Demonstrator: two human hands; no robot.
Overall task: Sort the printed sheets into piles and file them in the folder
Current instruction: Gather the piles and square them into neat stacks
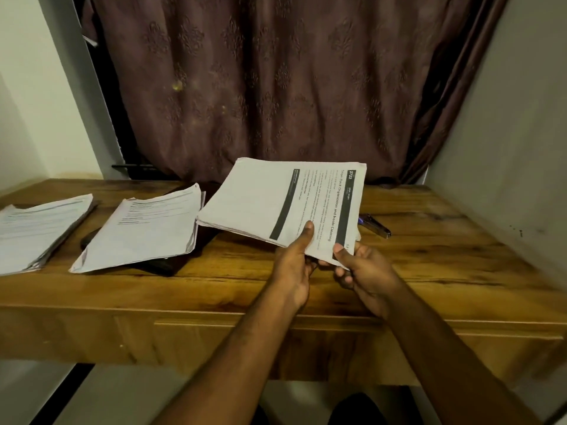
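Both hands are gripping a thick stack of white printed sheets (276, 200) at frame centre, above the brown wooden table (429, 265).
The left hand (293, 265) and right hand (365, 271) are pinching its near edge (thumbs on top); two sorted paper piles (141, 228) are lying at left.

Both bare forearms reach forward and converge near centre. Left hand (293, 265): thumb extended upward and pressed flat on top of the held stack (276, 200), fingers curled beneath. Right hand (365, 271): thumb on top at the near corner, fingers curled beneath, just beside the left.
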